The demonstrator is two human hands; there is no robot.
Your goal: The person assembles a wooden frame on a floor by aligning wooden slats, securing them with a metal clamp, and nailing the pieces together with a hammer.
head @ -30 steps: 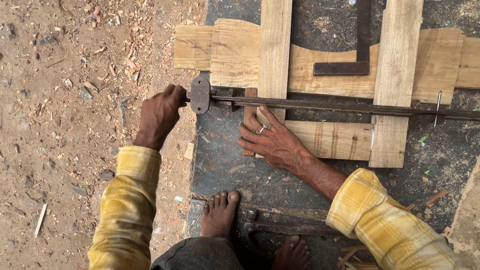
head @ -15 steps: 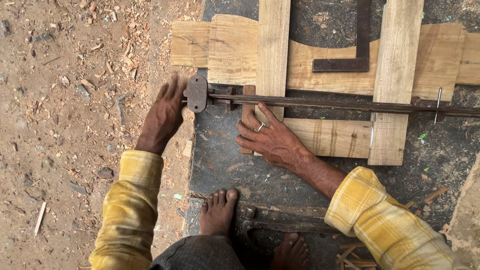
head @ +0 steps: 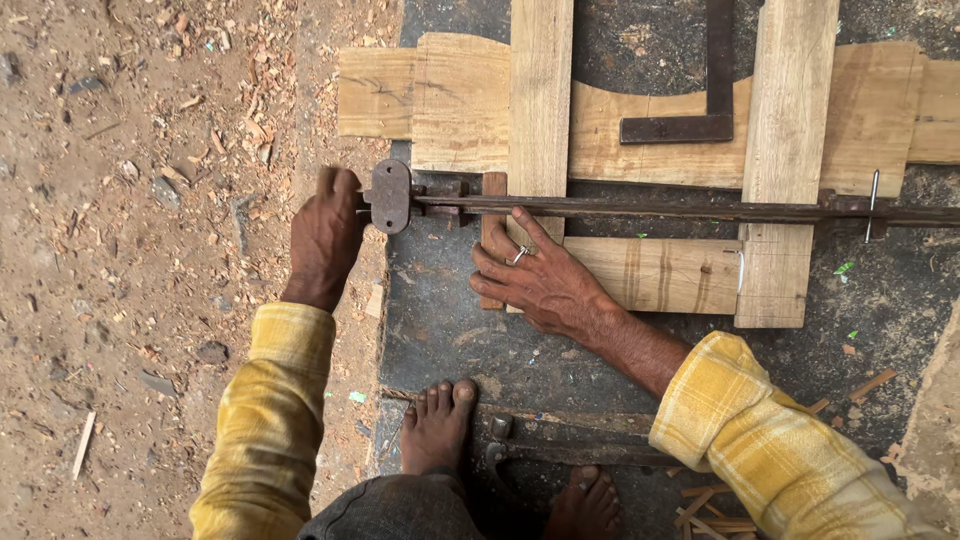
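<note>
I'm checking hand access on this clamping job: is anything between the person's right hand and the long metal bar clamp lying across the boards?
Nothing visible. The right hand lies flat on the lower wooden board, fingertips right at the bar clamp with no object between. The left hand is already at the clamp's end plate.

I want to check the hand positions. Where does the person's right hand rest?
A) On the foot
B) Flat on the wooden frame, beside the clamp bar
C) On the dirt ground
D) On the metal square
B: the right hand lies flat on the wooden frame, fingers reaching the clamp bar.
</note>
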